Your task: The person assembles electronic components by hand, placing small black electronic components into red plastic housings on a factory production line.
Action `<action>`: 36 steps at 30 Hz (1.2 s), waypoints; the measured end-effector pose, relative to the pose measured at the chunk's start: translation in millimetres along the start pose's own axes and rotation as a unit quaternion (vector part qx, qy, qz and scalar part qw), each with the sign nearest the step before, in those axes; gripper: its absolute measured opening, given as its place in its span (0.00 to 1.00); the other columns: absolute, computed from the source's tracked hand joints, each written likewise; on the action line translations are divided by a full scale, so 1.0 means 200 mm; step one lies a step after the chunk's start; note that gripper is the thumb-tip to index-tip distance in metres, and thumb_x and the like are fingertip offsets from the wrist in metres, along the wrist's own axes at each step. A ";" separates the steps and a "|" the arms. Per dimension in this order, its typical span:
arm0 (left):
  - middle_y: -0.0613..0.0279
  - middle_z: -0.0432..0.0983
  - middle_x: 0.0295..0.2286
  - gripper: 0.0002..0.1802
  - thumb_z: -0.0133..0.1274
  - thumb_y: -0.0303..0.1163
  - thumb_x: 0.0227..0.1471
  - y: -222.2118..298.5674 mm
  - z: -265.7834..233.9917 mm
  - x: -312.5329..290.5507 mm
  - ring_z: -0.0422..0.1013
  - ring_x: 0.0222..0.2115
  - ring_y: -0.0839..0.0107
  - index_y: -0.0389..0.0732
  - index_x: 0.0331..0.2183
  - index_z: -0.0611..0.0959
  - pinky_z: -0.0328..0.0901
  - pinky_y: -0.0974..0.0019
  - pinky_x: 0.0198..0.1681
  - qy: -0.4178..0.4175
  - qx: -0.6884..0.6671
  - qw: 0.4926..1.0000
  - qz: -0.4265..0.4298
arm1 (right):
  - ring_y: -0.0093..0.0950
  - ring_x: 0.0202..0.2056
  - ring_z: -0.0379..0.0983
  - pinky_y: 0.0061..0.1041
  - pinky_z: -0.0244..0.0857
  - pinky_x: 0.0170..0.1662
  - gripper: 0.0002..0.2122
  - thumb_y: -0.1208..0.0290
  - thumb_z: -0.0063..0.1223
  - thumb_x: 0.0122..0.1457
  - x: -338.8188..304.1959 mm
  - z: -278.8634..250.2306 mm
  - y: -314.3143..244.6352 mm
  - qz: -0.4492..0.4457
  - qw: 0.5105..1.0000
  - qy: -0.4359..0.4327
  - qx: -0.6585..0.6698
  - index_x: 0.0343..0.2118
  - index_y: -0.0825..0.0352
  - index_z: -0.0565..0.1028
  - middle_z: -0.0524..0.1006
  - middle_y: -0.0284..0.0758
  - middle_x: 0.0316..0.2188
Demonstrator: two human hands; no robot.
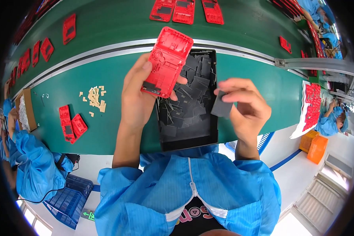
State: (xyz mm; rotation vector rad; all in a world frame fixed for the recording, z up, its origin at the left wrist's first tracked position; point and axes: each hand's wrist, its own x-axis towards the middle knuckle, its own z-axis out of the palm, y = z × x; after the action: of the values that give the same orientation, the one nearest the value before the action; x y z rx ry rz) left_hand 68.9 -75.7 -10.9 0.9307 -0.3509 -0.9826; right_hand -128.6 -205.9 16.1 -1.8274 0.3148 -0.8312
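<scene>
My left hand point(139, 84) grips a red plastic device shell point(168, 65) by its edges, inner side up and tilted. A dark patch sits at the lower end of the shell. Between the thumb and fingers of my right hand point(247, 106) is a thin dark grey rectangular pad point(222, 105), held apart from the shell. Below and between both hands lies a black tray point(188, 146) with many loose dark pads point(187, 104) heaped in it. The shell and my left hand hide part of the tray's far left corner.
Small cream-coloured pieces point(94, 97) are scattered left on the green table point(118, 65). Two red shells point(69, 124) lie near them. Behind a metal rail point(232, 49), more red shells point(183, 11) rest on a green belt. Co-workers in blue sit left point(39, 165) and far right.
</scene>
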 end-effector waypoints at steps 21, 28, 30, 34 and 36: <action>0.42 0.76 0.49 0.25 0.36 0.41 0.69 -0.05 0.02 -0.01 0.79 0.43 0.53 0.32 0.58 0.66 0.78 0.52 0.38 -0.055 -0.063 0.996 0.006 | 0.30 0.39 0.82 0.19 0.78 0.34 0.16 0.94 0.55 0.56 0.14 0.12 -0.06 0.048 0.998 0.015 0.047 0.47 0.76 0.77 0.75 0.42 0.40; 0.50 0.76 0.49 0.21 0.40 0.34 0.71 -0.09 0.08 -0.01 0.77 0.48 0.64 0.31 0.57 0.69 0.72 0.58 0.52 0.010 -0.030 0.998 0.058 | 0.26 0.36 0.83 0.19 0.76 0.37 0.11 0.84 0.60 0.60 0.17 0.20 -0.03 0.177 0.974 0.061 0.131 0.46 0.75 0.78 0.82 0.40 0.38; 0.51 0.77 0.48 0.20 0.42 0.32 0.70 -0.10 0.05 -0.02 0.76 0.49 0.65 0.31 0.57 0.69 0.71 0.61 0.53 0.016 0.002 0.998 0.057 | 0.25 0.35 0.83 0.19 0.76 0.37 0.10 0.84 0.60 0.61 0.18 0.22 -0.02 0.184 0.966 0.091 0.160 0.45 0.74 0.78 0.82 0.39 0.36; 0.50 0.80 0.47 0.19 0.45 0.27 0.68 -0.12 0.07 -0.03 0.75 0.50 0.69 0.30 0.57 0.69 0.69 0.67 0.52 0.008 0.025 0.995 0.096 | 0.25 0.34 0.83 0.17 0.74 0.32 0.08 0.84 0.61 0.60 0.17 0.20 0.00 0.189 0.966 0.100 0.145 0.42 0.74 0.80 0.83 0.37 0.32; 0.49 0.79 0.47 0.19 0.46 0.25 0.67 -0.13 0.07 -0.03 0.75 0.49 0.69 0.29 0.57 0.69 0.69 0.68 0.52 0.006 0.027 0.995 0.096 | 0.23 0.33 0.83 0.17 0.74 0.33 0.08 0.83 0.61 0.61 0.16 0.18 0.00 0.212 0.961 0.094 0.151 0.43 0.73 0.80 0.83 0.36 0.32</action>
State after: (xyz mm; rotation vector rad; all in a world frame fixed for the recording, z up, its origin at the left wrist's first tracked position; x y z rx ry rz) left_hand 42.5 -83.1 -21.9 0.9334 -0.4512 -0.7939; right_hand -81.2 -197.7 22.1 -1.3325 0.6410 -0.7049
